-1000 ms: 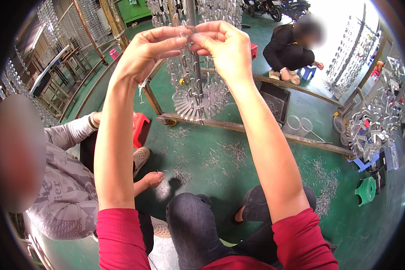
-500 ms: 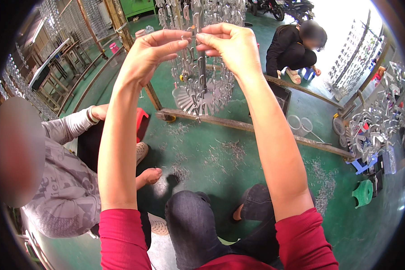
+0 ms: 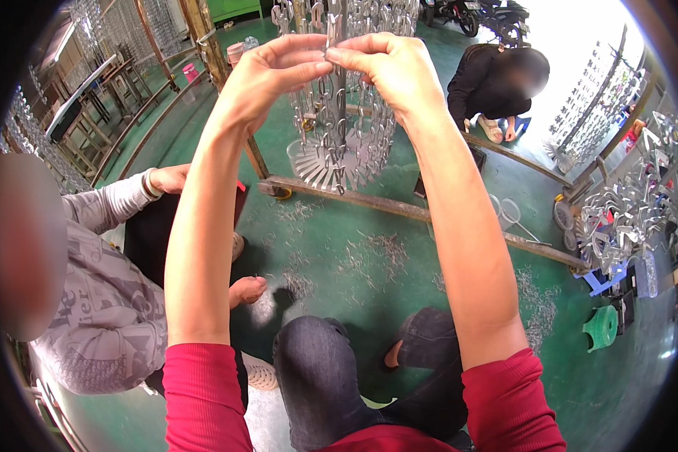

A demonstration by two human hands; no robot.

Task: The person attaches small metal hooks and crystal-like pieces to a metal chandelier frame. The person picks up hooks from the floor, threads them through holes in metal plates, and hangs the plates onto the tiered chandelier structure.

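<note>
Wearer's clothing and limbs, head view.

Both forearms bare from elbow to wrist; red ribbed-knit sleeves pushed up to the elbows, seen at lower left and lower right of the frame. Left hand [image 3: 267, 75] and right hand [image 3: 395, 71], upper centre, carry no gloves, rings or watch that can be seen. Dark grey denim trousers at lower centre, faded at the knees. Red top hem at the bottom edge.

Green stool [image 3: 601, 327], blue stool [image 3: 600, 280], metal scraps [image 3: 377, 252] on green floor [image 3: 429, 188].
</note>
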